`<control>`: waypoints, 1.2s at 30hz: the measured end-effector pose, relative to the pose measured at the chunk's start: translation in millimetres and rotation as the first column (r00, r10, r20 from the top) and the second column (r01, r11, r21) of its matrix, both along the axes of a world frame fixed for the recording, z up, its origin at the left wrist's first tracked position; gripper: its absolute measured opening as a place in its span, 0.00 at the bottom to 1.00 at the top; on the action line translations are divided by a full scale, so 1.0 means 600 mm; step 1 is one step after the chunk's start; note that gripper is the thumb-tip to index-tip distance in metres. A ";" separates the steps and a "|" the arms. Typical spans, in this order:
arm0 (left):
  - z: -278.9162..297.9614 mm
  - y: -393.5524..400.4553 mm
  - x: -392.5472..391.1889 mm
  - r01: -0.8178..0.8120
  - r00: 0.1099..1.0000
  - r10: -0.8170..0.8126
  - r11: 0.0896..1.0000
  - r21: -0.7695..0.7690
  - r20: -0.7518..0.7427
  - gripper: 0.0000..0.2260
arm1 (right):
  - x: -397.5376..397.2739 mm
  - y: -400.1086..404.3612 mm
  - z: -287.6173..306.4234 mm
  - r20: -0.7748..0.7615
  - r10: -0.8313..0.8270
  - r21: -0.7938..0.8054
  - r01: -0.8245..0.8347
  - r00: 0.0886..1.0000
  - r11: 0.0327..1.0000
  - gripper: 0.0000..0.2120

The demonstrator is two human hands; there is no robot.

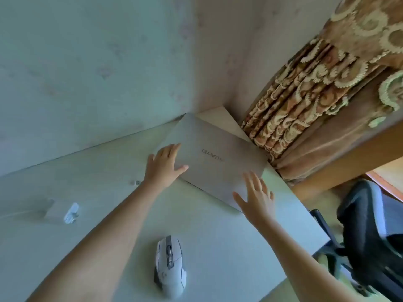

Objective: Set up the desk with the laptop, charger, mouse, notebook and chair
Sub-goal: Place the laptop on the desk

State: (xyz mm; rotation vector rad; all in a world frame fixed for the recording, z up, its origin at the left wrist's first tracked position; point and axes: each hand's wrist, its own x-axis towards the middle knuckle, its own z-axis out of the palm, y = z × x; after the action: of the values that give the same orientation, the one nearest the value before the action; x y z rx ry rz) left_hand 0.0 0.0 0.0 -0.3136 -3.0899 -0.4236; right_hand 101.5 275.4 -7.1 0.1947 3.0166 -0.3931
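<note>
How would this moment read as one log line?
laptop: closed, far desk corner | left hand: flat on lid | right hand: open at near edge | mouse, charger: untouched

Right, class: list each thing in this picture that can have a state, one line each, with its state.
Grey metal laptop: lid closed, flat on desk.
White computer mouse: lying untouched.
White charger block: unplugged from laptop.
Black office chair: beside desk.
Left hand: open, on laptop.
Right hand: open.
</note>
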 end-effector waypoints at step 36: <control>0.081 -0.244 0.178 -0.696 0.716 0.279 0.215 0.685 0.640 0.31 | -0.001 -0.058 0.070 0.284 -0.158 -0.955 0.293 0.946 0.043 0.36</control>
State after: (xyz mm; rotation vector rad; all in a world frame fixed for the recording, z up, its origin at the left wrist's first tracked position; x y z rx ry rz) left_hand 106.5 -146.7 48.7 0.9047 -2.3522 -2.1685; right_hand 100.9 240.7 35.1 0.5181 1.8053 -2.2477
